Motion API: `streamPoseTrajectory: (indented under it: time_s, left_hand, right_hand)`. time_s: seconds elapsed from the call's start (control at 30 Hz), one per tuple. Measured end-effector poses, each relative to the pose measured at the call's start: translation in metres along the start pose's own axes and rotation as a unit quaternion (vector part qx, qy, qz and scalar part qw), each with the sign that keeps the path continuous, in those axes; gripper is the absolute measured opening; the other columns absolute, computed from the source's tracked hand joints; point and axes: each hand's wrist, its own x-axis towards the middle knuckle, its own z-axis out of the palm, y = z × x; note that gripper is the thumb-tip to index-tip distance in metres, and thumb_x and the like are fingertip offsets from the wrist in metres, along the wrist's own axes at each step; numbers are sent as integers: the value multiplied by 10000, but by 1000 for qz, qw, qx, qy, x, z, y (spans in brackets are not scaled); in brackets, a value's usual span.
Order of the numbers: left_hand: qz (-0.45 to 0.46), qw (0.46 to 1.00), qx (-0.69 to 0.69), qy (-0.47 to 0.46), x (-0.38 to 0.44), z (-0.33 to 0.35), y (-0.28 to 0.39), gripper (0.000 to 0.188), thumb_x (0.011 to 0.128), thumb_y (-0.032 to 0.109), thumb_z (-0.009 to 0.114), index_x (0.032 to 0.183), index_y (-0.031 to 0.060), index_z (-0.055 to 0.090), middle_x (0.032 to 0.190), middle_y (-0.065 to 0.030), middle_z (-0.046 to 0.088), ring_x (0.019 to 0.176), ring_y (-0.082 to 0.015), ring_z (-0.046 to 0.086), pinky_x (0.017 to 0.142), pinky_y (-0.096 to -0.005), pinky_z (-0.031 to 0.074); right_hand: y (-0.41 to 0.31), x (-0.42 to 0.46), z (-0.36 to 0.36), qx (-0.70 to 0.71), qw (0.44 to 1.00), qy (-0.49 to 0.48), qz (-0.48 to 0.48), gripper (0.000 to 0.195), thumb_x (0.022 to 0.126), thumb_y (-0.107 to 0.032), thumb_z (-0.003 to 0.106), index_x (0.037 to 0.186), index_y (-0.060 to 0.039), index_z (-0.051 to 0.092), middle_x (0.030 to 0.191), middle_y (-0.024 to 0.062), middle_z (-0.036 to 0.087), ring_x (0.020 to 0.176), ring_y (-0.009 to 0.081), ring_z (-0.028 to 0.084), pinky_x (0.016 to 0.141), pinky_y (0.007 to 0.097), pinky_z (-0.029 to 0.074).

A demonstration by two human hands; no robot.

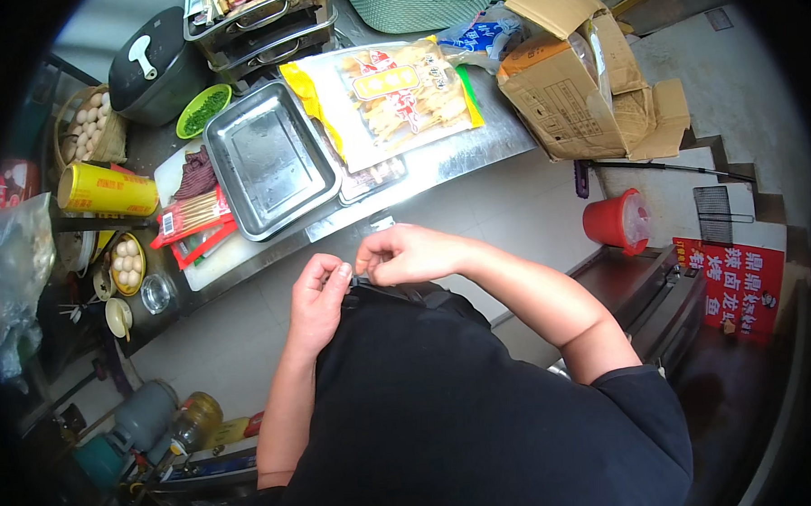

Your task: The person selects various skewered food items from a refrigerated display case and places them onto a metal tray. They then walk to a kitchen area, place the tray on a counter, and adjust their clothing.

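Both hands meet at the waist, over the black garment [411, 388]. My left hand [318, 301] has its thumb and forefinger pinched at a small piece of black cloth or strap [358, 281]. Just to its right, my right hand [409, 254] has curled fingers at the same piece; whether they grip it is hidden. Beyond the hands, on the steel counter, a rectangular metal tray [272, 160] holds no food. Beside it lie a large plastic bag of dried food [399, 97] and a covered tray of food [373, 178], partly under the bag.
Left: skewer packs [190, 218] on a white cutting board [223, 264], a yellow canister [107, 190], egg basket [91, 127], green bowl of chopped greens [204, 111] and black rice cooker [160, 67]. Right: an open cardboard box [568, 96] at the counter's end and a red bucket [608, 222] lower down.
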Motion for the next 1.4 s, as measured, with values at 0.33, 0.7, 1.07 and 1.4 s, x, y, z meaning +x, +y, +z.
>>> streamPoseTrajectory:
  time_s: [0.33, 0.7, 1.07, 1.4]
  left_hand:
    - [-1, 1000, 6, 11, -4, -4, -6, 102, 1012, 125, 627, 987, 38, 581, 840, 28, 572, 762, -43, 512, 694, -212, 438]
    - [-13, 999, -37, 10, -3, -3, -8, 125, 1021, 128, 609, 1092, 25, 602, 917, 2, 621, 806, -57, 556, 773, -222, 475]
    - [-229, 973, 17, -37, -6, 8, 8, 327, 1016, 263, 609, 1266, 54, 582, 994, -8, 678, 896, -70, 609, 590, -243, 458]
    - [-144, 981, -70, -113, 1, 28, -7, 291, 984, 113, 641, 1236, 1, 546, 1094, -69, 658, 1048, -129, 620, 940, -287, 487]
  right_hand:
    - [-33, 14, -1, -299, 949, -27, -100, 140, 753, -137, 640, 836, -28, 669, 706, 170, 667, 690, 347, 662, 636, 439, 499]
    - [-26, 19, 4, -401, 906, 6, -134, 184, 809, -220, 634, 764, -46, 673, 722, 193, 674, 766, 397, 675, 707, 487, 531]
    - [-11, 23, 0, -380, 888, 188, -175, 190, 856, -190, 611, 751, -34, 635, 710, 190, 643, 708, 396, 657, 655, 484, 524]
    - [-11, 24, 22, -210, 918, 322, -100, 210, 868, -203, 604, 820, -11, 677, 764, 211, 675, 758, 428, 671, 697, 488, 545]
